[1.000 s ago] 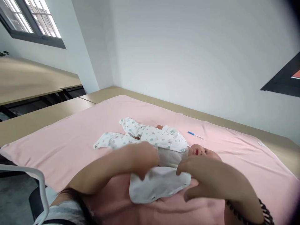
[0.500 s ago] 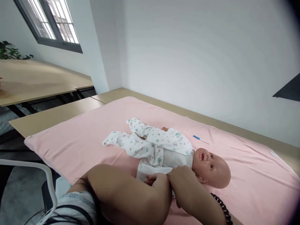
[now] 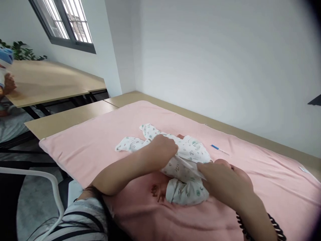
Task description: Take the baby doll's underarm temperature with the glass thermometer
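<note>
A baby doll [image 3: 242, 174] lies on its back, dressed in a white printed romper [image 3: 188, 192]. My left hand [image 3: 165, 149] is closed on the romper's front edge above the doll's middle. Near the doll's neck, my right hand [image 3: 213, 172] pinches the upper end of the same front flap and partly covers the head. Between my hands the cloth is stretched taut across the chest. The near sleeve is on the arm, with the doll's hand [image 3: 158, 191] sticking out of the cuff.
A pink blanket [image 3: 95, 144] lies under the doll on a wooden table [image 3: 75, 117]. Past the doll lies a thin blue-handled tool [image 3: 215, 147]. At the far left, another person's hand [image 3: 9, 83] is by a second table [image 3: 50, 80]. A white curved tube [image 3: 54, 187] stands at lower left.
My hands were together by the doll's near side; now they are apart, pulling the romper's front flap over the chest. The near sleeve and doll's hand have come into view.
</note>
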Demonstrator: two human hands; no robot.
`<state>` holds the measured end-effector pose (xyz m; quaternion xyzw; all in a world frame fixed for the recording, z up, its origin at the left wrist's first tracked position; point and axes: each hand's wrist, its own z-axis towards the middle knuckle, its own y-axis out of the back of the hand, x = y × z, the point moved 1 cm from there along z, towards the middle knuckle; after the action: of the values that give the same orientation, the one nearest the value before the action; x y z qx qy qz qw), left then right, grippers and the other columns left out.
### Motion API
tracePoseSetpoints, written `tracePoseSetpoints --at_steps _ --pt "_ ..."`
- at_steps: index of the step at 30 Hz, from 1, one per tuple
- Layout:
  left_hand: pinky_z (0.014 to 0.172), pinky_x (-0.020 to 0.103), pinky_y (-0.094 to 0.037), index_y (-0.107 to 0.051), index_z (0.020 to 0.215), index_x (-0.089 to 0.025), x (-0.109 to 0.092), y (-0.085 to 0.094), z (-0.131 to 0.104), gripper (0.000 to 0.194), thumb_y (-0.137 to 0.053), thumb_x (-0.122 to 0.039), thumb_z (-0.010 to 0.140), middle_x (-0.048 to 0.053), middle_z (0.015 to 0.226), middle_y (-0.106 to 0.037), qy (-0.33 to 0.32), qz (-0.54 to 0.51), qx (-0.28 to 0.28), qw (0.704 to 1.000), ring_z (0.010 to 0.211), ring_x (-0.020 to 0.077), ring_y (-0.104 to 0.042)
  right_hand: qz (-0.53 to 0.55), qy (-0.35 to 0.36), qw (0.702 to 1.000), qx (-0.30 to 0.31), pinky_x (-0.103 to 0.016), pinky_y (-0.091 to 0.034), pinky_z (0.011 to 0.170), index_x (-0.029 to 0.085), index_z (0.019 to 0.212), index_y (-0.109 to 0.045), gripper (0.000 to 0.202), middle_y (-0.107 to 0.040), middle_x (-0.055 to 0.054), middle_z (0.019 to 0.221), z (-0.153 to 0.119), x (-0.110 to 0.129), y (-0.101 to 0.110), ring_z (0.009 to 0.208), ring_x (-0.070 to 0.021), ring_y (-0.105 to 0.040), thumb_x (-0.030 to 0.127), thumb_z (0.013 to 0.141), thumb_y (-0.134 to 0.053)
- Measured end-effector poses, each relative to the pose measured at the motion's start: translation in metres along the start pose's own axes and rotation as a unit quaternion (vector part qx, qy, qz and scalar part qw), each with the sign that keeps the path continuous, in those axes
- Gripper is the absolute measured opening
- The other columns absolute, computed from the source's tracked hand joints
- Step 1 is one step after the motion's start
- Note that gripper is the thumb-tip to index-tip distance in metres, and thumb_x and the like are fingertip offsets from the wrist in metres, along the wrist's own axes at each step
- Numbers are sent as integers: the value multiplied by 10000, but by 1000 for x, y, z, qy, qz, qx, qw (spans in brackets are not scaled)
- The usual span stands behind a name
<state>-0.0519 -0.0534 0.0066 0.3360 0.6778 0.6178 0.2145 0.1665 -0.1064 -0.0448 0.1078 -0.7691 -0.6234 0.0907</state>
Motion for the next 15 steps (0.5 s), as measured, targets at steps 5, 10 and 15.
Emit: tracePoseSetpoints --at_steps 5,10,15 --pt "625 322 -427 -666 892 -157 29 1 21 251 -492 0 802 98 857 -695 25 23 44 998 787 254 -663 12 -32 999 -33 -306 -322 570 220 721 -433 202 -603 -3 724 -2 -29 28 626 -162 -500 209 922 -448" --pt "658 324 -432 -650 851 -173 43 -10 37 140 -537 -91 838 93 894 -702 49 5 77 996 785 241 -649 64 -36 997 -6 -314 -350 586 226 724 -513 197 -627 -27 782 17 -55 26 664 -180 -508 298 906 -490" --pt "813 342 -462 -599 1191 -183 32 -19 57 294 -565 -213 900 105 1211 -673 -95 -77 7 992 1045 259 -632 133 4 991 4 -316 -431 666 239 872 -670 158 -686 -53 950 27 -62 20 827 -217 -604 312 885 -531"
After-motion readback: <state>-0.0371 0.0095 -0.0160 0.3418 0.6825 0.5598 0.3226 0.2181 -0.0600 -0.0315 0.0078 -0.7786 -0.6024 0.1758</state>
